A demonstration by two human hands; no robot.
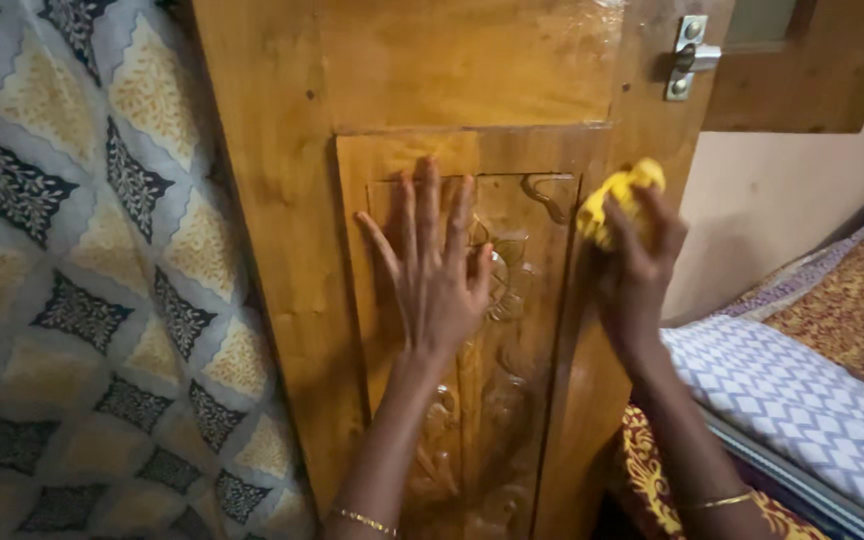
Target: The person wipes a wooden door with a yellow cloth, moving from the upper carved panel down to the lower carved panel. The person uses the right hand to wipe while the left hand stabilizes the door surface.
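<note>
Left hand (pixel 435 270) spreads flat fingers on the carved wooden door (pixel 452 90), while right hand (pixel 640 262) clutches a yellow cloth (pixel 620 195) at three o'clock.

We see a crumpled yellow cloth (pixel 620 198) bunched against the right edge of the glossy, carved wooden door (pixel 452 110), which stands upright.

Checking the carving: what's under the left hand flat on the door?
The left hand lies spread on the wooden door's carved panel; floral relief shows around it, the part beneath is hidden.
</note>
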